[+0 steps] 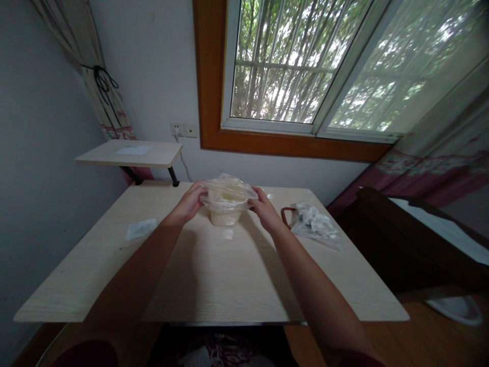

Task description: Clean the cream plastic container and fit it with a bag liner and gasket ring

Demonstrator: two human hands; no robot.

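A cream-coloured ribbed bowl [225, 218] stands upright toward the back of the table, with a thin clear plastic cover [228, 189] spread loosely over its top and hanging past the rim. Something yellowish shows faintly through the plastic. At the bowl's left side, my left hand [192, 201] has its fingers closed on the edge of the cover. My right hand [264, 209] pinches the opposite edge at the right. The fingertips of both hands are partly hidden by the crumpled plastic.
To the right on the pale wooden table [229, 275] lies a clear plastic bag [315, 224] by a brown loop-shaped object [284, 216]. A flat clear packet [141, 229] lies at the left. A small raised shelf [153, 155] holding a white paper [133, 150] stands at the back left.
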